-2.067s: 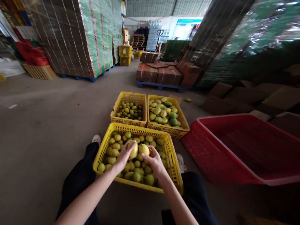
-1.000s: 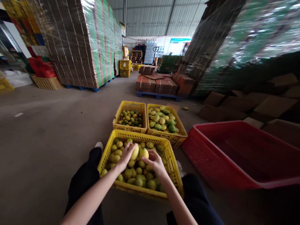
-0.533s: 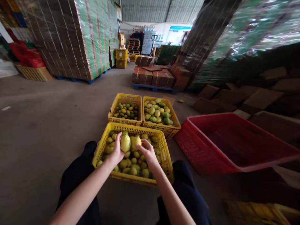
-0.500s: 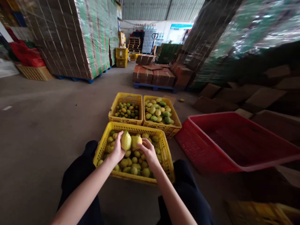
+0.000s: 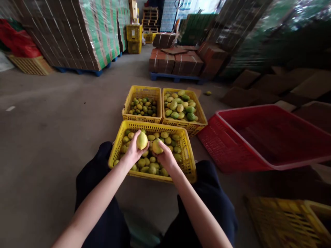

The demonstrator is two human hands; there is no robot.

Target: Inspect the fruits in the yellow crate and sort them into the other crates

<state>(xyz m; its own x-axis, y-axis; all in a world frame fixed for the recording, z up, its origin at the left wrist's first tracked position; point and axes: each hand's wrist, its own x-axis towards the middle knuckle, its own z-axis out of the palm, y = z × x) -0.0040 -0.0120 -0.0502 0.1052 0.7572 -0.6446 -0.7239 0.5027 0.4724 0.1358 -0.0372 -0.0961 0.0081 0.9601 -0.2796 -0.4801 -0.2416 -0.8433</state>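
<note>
My left hand (image 5: 133, 150) is closed around a yellow-green lemon (image 5: 142, 141), whose upper side faces me. Close beside it, my right hand (image 5: 166, 157) grips another lemon (image 5: 156, 146), with the thumb lying over it. Both hands are above a yellow plastic crate (image 5: 191, 164) between my knees. Many yellow and green lemons (image 5: 152, 171) fill the bottom of this crate, partly hidden by my hands and forearms.
Beyond it stand two more yellow crates, one with smaller fruit (image 5: 139, 107) and one with larger fruit (image 5: 180, 108). A big red bin (image 5: 219, 144) is at the right, and another yellow crate (image 5: 281, 220) at lower right. Flattened cartons (image 5: 176, 63) lie on a blue pallet.
The view has tipped downward, so the crates appear higher. My right fingers have wrapped further round their lemon, and the left lemon has turned in my hand.
</note>
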